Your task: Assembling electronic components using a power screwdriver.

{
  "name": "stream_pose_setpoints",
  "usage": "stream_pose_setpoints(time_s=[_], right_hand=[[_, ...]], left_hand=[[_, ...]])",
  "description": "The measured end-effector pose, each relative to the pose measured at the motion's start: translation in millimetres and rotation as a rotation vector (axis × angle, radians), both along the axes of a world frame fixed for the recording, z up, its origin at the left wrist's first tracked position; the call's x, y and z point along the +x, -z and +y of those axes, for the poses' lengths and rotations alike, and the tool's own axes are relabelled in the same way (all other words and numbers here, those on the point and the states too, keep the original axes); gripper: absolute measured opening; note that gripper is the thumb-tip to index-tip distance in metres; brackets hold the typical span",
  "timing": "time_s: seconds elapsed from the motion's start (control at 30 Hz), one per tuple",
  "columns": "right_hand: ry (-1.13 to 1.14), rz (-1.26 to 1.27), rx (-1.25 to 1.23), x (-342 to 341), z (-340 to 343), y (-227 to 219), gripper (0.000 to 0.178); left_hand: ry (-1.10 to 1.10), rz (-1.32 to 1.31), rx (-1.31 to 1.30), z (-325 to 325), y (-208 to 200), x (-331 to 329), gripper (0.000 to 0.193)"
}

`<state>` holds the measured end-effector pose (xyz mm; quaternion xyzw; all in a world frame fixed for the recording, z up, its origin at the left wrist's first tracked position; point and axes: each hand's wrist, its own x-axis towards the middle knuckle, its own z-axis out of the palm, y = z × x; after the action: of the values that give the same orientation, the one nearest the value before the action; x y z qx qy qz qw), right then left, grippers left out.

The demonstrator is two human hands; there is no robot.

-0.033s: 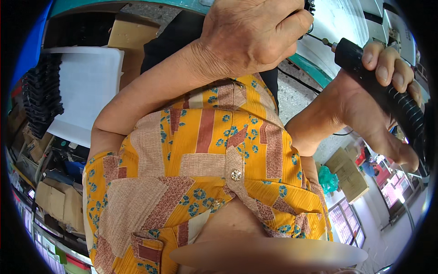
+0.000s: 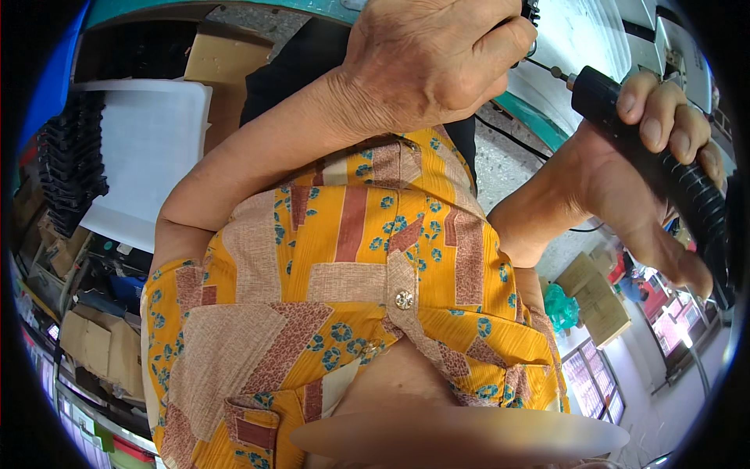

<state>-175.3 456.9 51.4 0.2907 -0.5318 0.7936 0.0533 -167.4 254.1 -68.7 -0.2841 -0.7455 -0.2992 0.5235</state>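
My left hand [image 2: 441, 59] is at the top middle, its fingers closed round a small black part [image 2: 532, 14]. Most of that part is hidden behind the fingers or cut off by the upper edge, so its kind does not show. On the right, my right hand [image 2: 637, 160] is wrapped round a black electric screwdriver [image 2: 613, 105]. The thin bit [image 2: 545, 67] of the screwdriver points up and left, its tip close to the black part beside my left fingers. Whether the tip touches the part, I cannot tell.
A teal-edged table [image 2: 539, 117] runs along the top, with clear plastic sheeting [image 2: 582, 39] on it. To the left, a white tray [image 2: 152, 148] holds a stack of black ribbed parts [image 2: 72, 160]. Cardboard boxes [image 2: 226, 62] stand nearby. A black cable [image 2: 512, 139] hangs below the table.
My right hand and the screwdriver have shifted very slightly to the left. My left hand stays in place.
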Motion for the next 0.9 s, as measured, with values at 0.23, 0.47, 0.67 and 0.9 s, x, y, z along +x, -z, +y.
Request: stream_pose_setpoints(time_s=[0.23,0.47,0.67,0.9], right_hand=[[-0.231,0.105,0.161,-1,-6,-5,0.103],[-0.187,0.112,0.146,-1,-9,-4,0.101],[-0.1,0.07,0.123,3,-7,-7,0.099],[-0.013,0.196,0.133,5,14,-15,0.096]], left_hand=[[0.02,0.034,0.079,6,2,-2,0.029],[0.063,-0.054,0.138,7,-14,8,0.027],[0.084,-0.109,0.13,5,-15,11,0.026],[0.004,-0.045,-0.011,0,-8,2,0.026]])
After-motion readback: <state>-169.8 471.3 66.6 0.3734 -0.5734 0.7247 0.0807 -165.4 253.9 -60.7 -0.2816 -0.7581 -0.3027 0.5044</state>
